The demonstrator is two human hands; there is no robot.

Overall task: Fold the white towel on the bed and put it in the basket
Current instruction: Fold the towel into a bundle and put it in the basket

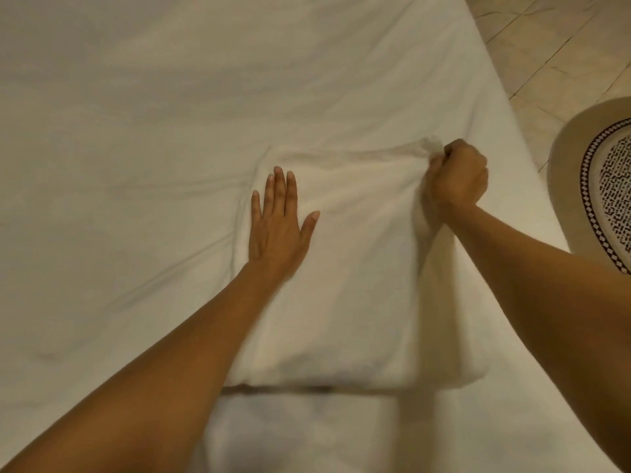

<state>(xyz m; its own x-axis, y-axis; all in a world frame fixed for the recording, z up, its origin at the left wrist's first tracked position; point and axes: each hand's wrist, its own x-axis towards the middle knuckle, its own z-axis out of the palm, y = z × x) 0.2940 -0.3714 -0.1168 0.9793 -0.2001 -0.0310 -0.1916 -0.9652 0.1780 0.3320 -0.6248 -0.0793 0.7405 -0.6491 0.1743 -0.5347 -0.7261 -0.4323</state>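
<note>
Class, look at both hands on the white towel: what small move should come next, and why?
Probably carry the gripped corner across toward the flat hand. The right hand pinches the far right corner of the towel, while the left hand presses it flat on the bed.

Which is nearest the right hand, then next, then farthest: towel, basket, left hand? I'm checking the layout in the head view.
1. Towel: gripped by the right hand at its far right corner.
2. Basket: right, beside the bed.
3. Left hand: left, flat on the towel.
</note>
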